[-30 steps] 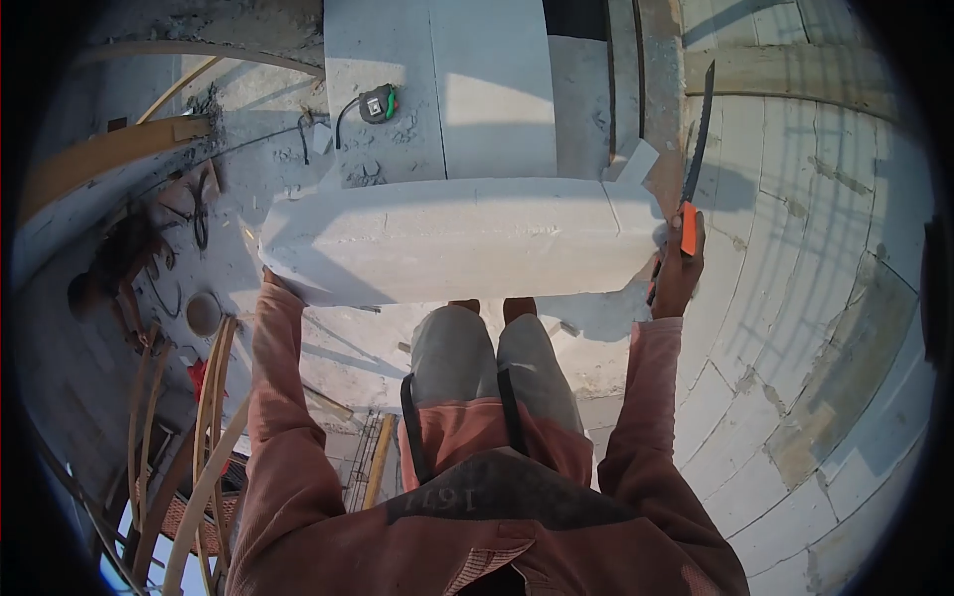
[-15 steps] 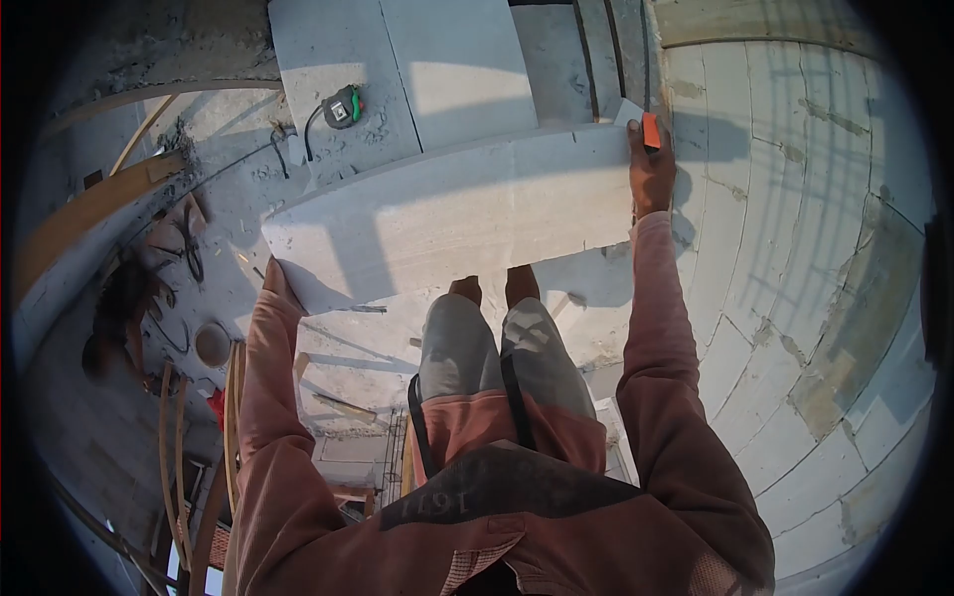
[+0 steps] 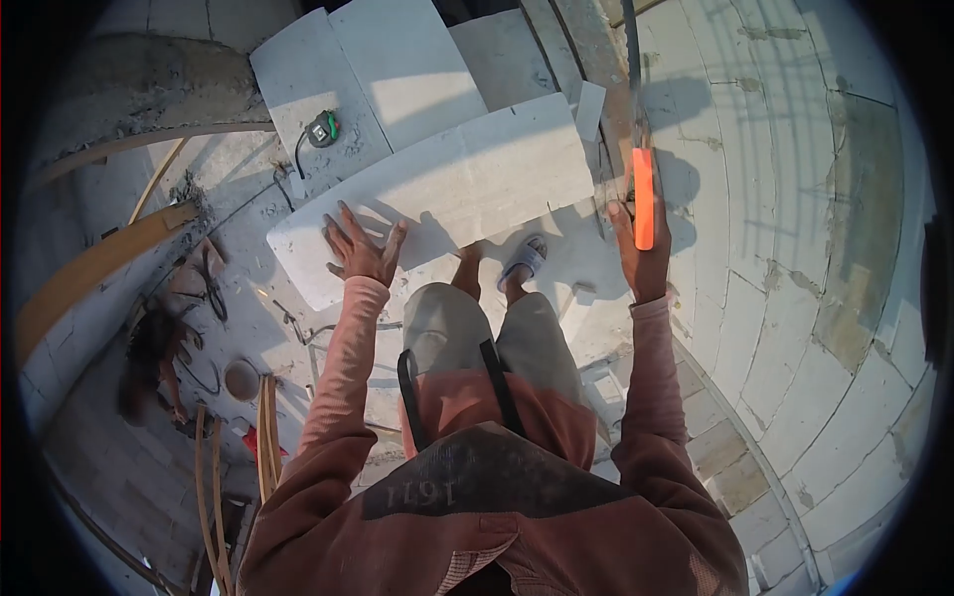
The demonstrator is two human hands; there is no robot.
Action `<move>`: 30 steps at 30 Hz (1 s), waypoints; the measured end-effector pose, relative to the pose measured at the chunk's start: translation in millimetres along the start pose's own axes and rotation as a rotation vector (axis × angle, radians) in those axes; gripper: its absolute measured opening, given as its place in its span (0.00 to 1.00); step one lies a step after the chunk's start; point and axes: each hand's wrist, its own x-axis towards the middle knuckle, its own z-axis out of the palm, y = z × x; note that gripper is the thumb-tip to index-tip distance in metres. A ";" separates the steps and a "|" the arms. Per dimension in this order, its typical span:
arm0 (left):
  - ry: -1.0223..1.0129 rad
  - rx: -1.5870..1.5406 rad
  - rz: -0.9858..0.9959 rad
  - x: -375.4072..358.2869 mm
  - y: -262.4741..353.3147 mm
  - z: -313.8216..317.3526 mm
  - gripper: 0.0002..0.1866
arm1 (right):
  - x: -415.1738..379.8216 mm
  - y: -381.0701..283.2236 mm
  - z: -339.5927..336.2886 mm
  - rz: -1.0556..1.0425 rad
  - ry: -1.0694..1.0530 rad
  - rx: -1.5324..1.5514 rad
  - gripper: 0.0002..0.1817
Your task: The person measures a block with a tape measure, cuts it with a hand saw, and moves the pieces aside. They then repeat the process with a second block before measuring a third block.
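A long white lightweight concrete block (image 3: 497, 164) lies across in front of me, its left part under my left hand (image 3: 360, 246). That hand is open, fingers spread on the block's top face. To the right of the block, my right hand (image 3: 646, 260) is closed round the orange handle of a handsaw (image 3: 644, 199). The saw's thin dark blade points away from me, seen nearly edge-on. A short pencil-like mark shows near the block's far right edge.
A tape measure (image 3: 322, 129) rests on pale slabs (image 3: 397, 60) beyond the block. A small white offcut (image 3: 589, 111) stands by its right end. A block wall (image 3: 755, 199) rises at right. Another person (image 3: 154, 363) crouches at left near a bucket (image 3: 241, 379) and timber strips (image 3: 266, 437).
My left hand has gone from the block's left end to flat on its top. My right hand has left the block's right end and drawn back, raising the saw into view. The block sits lower.
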 end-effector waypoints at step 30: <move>0.370 0.150 -0.110 10.4 114.7 117.2 0.56 | -207.0 39.4 -80.1 0.072 -0.367 -0.065 0.30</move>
